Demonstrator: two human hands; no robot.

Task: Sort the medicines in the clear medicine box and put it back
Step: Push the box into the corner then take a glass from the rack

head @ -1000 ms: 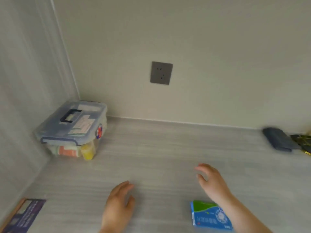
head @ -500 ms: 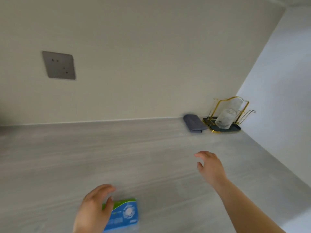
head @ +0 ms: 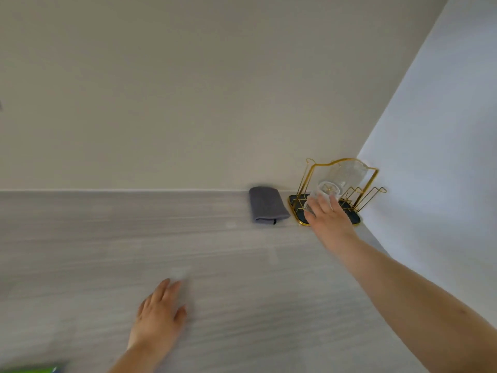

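The clear medicine box is out of view. Only a green-and-blue sliver of a medicine packet shows at the bottom left edge. My left hand hovers palm down over the grey countertop, fingers loosely apart, holding nothing. My right hand is stretched to the far right corner, its fingers lying against a clear drinking glass that stands in a gold wire rack. The palm side is hidden, so whether it grips the glass is unclear.
A folded grey cloth lies against the back wall, just left of the rack's dark tray. A white side wall closes off the counter on the right.
The view has swung further right. My right hand has reached forward from mid-counter to the glass in the rack. The medicine packet slid to the bottom left edge, away from my left hand.
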